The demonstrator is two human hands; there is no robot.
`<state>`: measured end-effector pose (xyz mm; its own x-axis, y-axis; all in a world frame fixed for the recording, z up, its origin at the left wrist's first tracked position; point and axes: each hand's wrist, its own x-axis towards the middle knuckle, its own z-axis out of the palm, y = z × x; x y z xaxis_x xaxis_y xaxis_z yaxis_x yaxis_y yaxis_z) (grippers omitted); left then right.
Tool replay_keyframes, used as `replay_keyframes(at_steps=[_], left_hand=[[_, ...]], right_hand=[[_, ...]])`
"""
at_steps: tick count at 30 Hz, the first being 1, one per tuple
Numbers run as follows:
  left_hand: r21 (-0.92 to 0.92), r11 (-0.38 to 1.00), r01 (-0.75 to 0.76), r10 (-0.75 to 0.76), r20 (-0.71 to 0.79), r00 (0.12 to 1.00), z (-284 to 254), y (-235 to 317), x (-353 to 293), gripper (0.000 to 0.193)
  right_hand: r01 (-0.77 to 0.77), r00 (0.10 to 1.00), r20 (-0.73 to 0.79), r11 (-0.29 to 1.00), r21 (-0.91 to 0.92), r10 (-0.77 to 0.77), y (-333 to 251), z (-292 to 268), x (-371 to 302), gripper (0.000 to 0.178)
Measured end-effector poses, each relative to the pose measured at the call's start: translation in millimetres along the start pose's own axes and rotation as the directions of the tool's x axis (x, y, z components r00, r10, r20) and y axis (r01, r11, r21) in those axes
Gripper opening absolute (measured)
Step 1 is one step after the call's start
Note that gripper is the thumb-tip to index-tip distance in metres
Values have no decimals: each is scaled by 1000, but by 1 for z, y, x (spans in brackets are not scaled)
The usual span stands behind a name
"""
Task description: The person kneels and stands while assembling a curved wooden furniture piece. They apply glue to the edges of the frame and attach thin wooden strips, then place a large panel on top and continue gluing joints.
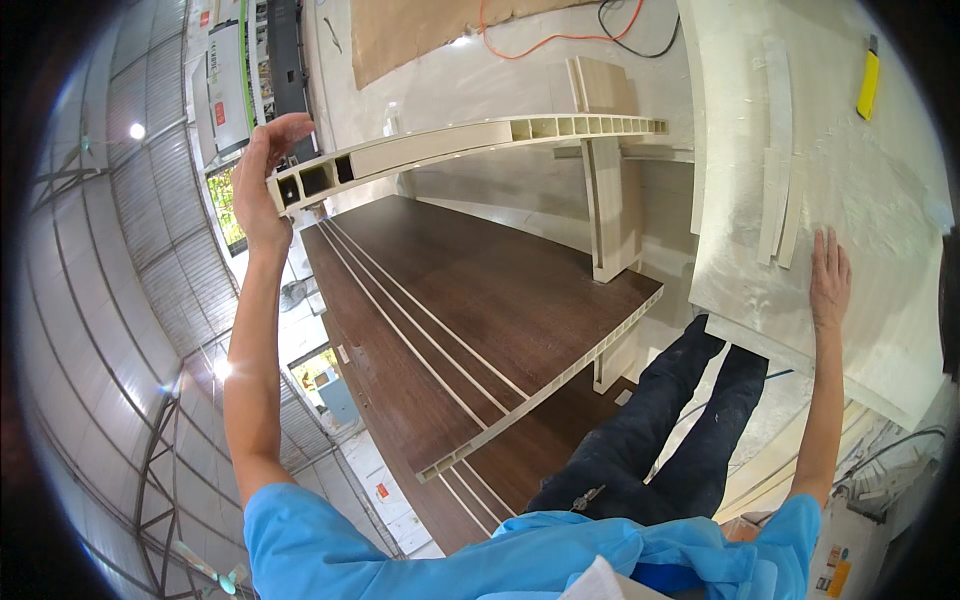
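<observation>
My left hand (265, 180) is closed around the left end of a pale hollow-core panel (430, 155). The panel is tipped so its long edge faces me, showing a row of square cells with a solid strip between them. My right hand (830, 280) lies flat, fingers stretched, on a pale worktop (740, 250), close to some thin pale strips (775, 200). Below the raised panel is a dark brown panel (470, 270) with pale lines and the same celled edge. A second brown panel (560, 440) sits lower, with pale spacer blocks (612, 210) between the layers.
A yellow-handled cutter (868, 85) lies at the worktop's far right. Orange (545, 42) and black cables (650, 50) curl across the floor by a brown sheet (420, 40). Machinery (228, 85) stands at the far left. My legs (650, 420) are between the panels and the worktop.
</observation>
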<state>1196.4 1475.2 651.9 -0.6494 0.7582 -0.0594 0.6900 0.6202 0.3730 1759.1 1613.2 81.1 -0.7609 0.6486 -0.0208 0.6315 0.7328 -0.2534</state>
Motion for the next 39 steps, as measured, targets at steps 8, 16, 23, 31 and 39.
replay_keyframes(at_steps=[8, 16, 23, 31, 39], left_hand=[[328, 921, -213, 228, -8, 974, 1, 7, 5, 56], [117, 966, -230, 232, -5, 973, 3, 3, 5, 59], [4, 980, -198, 197, 39, 980, 0, -3, 8, 54], [-33, 992, -123, 125, 64, 990, 1, -3, 5, 57], [-85, 993, -77, 81, 40, 996, 3, 0, 4, 60]], right_hand=[[-281, 957, -16, 941, 191, 290, -18, 16, -10, 36], [-634, 597, 380, 126, 763, 706, -69, -18, 35, 31], [-243, 908, 412, -900, 361, -80, -235, -87, 123, 21], [-250, 902, 389, -961, 120, -186, -335, -160, 203, 25], [5, 889, 427, -935, 355, 167, -420, -209, 240, 37]])
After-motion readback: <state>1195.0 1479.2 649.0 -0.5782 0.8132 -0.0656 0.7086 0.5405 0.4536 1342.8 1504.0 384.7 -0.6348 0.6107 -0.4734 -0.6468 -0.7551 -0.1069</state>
